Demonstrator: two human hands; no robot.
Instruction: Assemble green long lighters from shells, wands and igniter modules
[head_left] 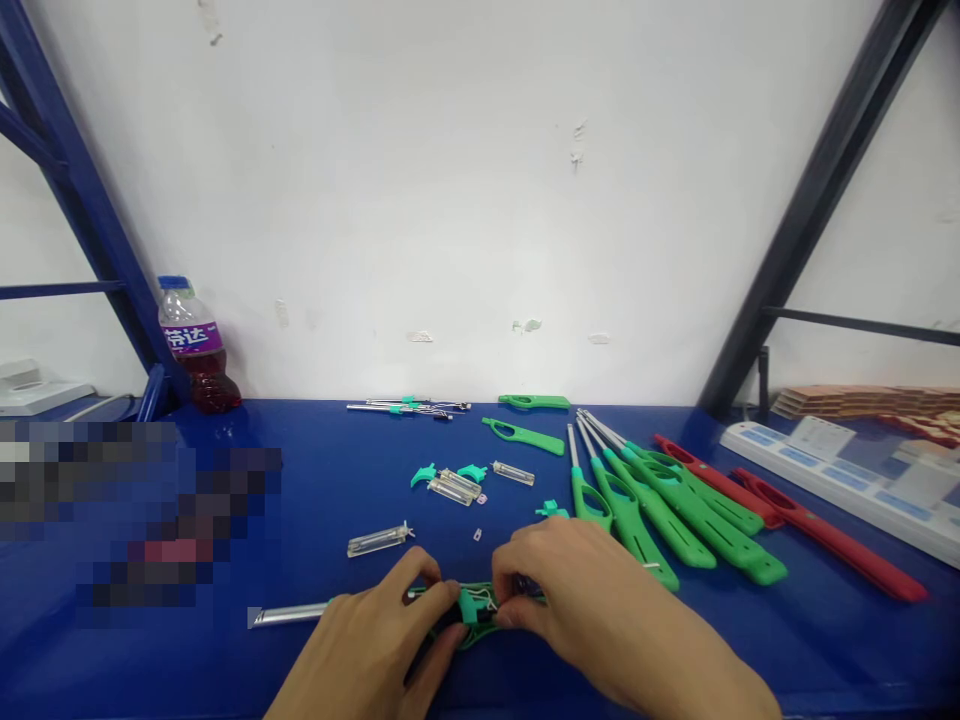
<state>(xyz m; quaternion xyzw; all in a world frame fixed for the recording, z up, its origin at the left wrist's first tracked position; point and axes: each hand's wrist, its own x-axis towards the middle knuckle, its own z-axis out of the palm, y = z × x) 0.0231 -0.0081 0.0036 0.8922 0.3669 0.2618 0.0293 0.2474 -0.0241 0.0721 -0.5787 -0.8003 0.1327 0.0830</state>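
Observation:
At the front of the blue table, an opened green utility lighter lies under my two hands. Its metal tube sticks out to the left beneath my left hand. The fingers of that hand are closed on the lighter's body. My right hand pinches at the inner parts from the right, by a teal trigger and a thin pale wire; what its fingertips hold is mostly hidden. Just beyond lies a clear fuel tank. More tanks and a teal trigger lie farther back.
Green lighters fan out at the right, beside red ones. Metal tubes with wires and green shell halves lie near the wall. A drink bottle stands back left; a white power strip lies far right.

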